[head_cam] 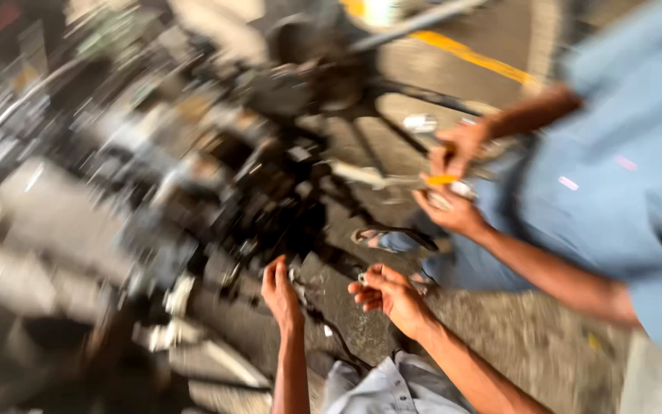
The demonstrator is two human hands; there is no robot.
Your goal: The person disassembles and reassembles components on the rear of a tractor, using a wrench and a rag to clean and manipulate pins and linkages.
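Left hand: the left hand [281,291] is raised with its fingers [276,270] close together and pointing up at the dark underside of the machine; blur hides whether they pinch anything.
Right hand: the right hand [391,295] has its fingers [362,287] curled inward, the tips near a small pale part [362,277]; a firm grip cannot be confirmed.
Between the hands: a thin dark cable or strap [323,326] hangs down over the concrete floor [530,345].
Just above the fingers: the black greasy machine [270,176], an engine-like mass with tubes, fills the frame and blocks the view beyond.
Right of the fingers: a co-worker in blue clothing, whose upper hand [460,146] and lower hand [450,211] close around a small orange piece [442,179].
Farther out: a sandalled foot [381,239] beside the machine, and a yellow floor line [473,55] at the top.
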